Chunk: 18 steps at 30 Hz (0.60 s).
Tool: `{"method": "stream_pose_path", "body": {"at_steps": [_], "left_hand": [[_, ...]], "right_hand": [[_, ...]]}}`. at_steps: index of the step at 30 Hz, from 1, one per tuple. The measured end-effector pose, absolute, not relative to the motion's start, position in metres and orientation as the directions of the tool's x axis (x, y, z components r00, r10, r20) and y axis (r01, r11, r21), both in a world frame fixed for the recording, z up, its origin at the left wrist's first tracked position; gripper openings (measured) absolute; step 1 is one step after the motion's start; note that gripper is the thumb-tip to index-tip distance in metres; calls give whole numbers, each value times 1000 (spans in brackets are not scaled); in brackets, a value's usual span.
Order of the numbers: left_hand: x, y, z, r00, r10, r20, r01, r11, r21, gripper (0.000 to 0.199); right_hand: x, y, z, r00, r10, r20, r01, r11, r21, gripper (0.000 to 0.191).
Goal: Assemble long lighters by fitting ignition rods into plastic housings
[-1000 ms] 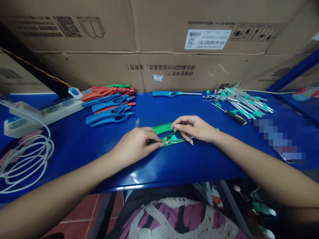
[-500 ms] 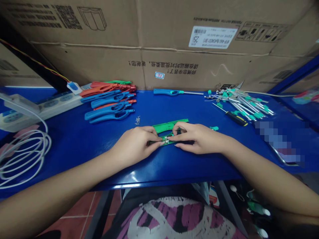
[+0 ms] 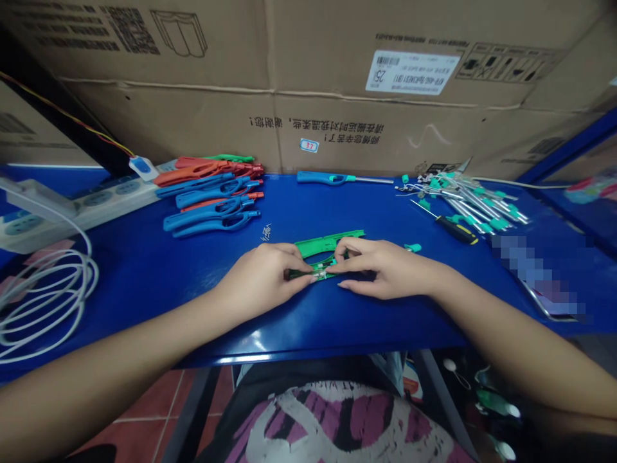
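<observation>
At the middle of the blue table, my left hand (image 3: 270, 275) pinches the left part of a green lighter shell half (image 3: 330, 275) between thumb and fingers. My right hand (image 3: 373, 267) has its fingertips on small metallic and teal parts inside that shell; its thumb stands apart below the index finger. Whether those fingertips grip a part is hard to make out. Just behind them lies a second green shell half (image 3: 315, 247), partly covered by the right fingers. A teal piece (image 3: 413, 247) is behind my right wrist, and tiny screws (image 3: 266, 231) lie beyond my left hand.
Blue and orange lighter shells (image 3: 212, 193) are stacked at the left by a white power strip (image 3: 116, 199). A finished-looking blue lighter (image 3: 328, 178) lies at the back. Metal-tube assemblies (image 3: 477, 199), a screwdriver (image 3: 457, 230) and a phone (image 3: 540, 276) are at right. Cardboard (image 3: 216, 96) stands behind.
My right fingertips have shifted very slightly over the small parts in the shell, and a bit more teal shows beside them. My left hand keeps its pinch in the same place.
</observation>
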State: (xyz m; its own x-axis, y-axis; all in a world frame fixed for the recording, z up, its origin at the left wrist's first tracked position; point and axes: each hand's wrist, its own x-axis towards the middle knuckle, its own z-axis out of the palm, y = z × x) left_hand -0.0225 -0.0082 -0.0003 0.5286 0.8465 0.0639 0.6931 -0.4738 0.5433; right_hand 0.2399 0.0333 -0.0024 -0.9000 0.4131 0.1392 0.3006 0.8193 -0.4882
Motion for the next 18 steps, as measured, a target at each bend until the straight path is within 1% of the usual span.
{"method": "stream_pose_path", "body": {"at_steps": [4, 6, 8, 12, 18], "left_hand": [[-22, -7, -4, 513, 855, 73, 660, -448, 603, 15], [-22, -6, -4, 513, 855, 79, 652, -448, 613, 15], [-23, -7, -3, 518, 851, 85, 646, -454, 614, 16], [-24, -7, -2, 529, 844, 92, 643, -469, 605, 17], [-22, -8, -2, 520, 844, 132, 653, -492, 575, 12]], "right_hand": [[240, 36, -3, -853, 487, 187, 299, 751, -588, 23], [241, 38, -3, -830, 523, 195, 315, 727, -611, 16], [242, 40, -4, -823, 535, 190, 328, 721, -610, 11], [242, 41, -3, -833, 532, 151, 356, 726, -589, 11], [240, 39, -1, -831, 545, 109, 392, 715, -579, 7]]}}
